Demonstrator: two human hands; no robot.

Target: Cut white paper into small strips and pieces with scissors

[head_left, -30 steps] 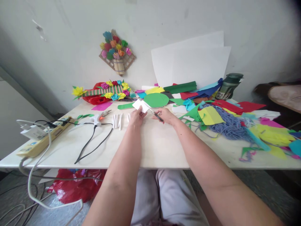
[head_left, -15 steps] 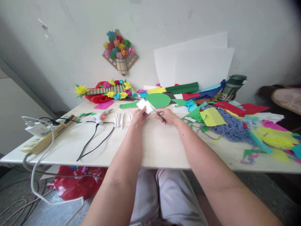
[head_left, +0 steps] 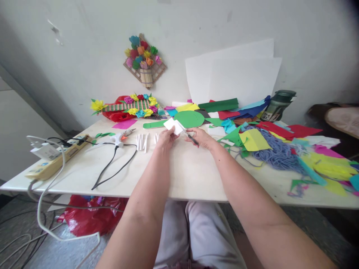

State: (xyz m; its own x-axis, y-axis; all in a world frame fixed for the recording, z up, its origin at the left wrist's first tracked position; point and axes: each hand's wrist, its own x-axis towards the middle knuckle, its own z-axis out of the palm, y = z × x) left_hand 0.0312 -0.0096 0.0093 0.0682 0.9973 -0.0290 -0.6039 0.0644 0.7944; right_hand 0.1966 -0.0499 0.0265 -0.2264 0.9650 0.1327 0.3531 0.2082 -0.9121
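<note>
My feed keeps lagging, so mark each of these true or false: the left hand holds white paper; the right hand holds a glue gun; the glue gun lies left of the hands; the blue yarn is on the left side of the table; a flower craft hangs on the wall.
1. The left hand holds white paper: true.
2. The right hand holds a glue gun: false, it holds scissors.
3. The glue gun lies left of the hands: true.
4. The blue yarn is on the left side: false, it is on the right.
5. A flower craft hangs on the wall: true.

Pale scuffed wall [head_left: 84, 45] — white table [head_left: 182, 175] against it — grey floor [head_left: 17, 231].
</note>
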